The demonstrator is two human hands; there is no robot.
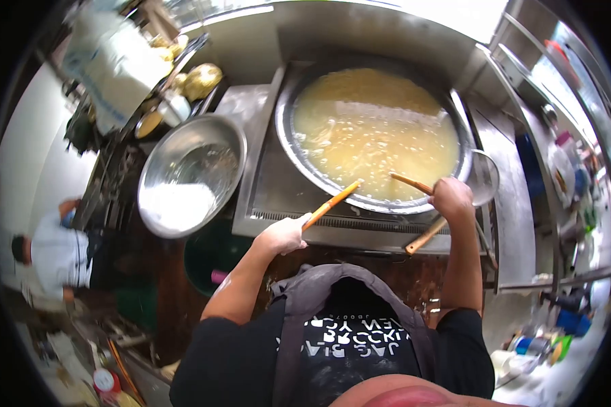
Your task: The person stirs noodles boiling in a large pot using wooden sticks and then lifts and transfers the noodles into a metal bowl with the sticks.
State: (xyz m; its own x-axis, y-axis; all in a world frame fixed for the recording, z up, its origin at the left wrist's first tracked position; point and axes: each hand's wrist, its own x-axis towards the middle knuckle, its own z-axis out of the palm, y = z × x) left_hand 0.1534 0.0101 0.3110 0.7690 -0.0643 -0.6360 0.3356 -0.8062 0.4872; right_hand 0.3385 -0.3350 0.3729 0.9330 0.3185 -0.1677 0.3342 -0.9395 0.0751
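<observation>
My left hand (283,235) is closed around a long wooden stick (332,204), whose far end reaches over the near rim of a big round wok (286,139). My right hand (452,196) grips a second wooden stick (411,182) that slants left over the bubbling liquid. Cloudy yellowish liquid (377,136) with foam fills the wok. Below my right hand, a wooden handle (426,237) crosses the stove's front edge. Near it, a round wire strainer (484,178) rests at the wok's right rim; whether the two are joined is hidden.
A large steel basin (235,146) with some clear liquid stands left of the wok on the metal stove (271,193). Beneath it is a dark green bin (207,261). Metal shelving (557,224) runs along the right. Another person (58,251) stands at the far left.
</observation>
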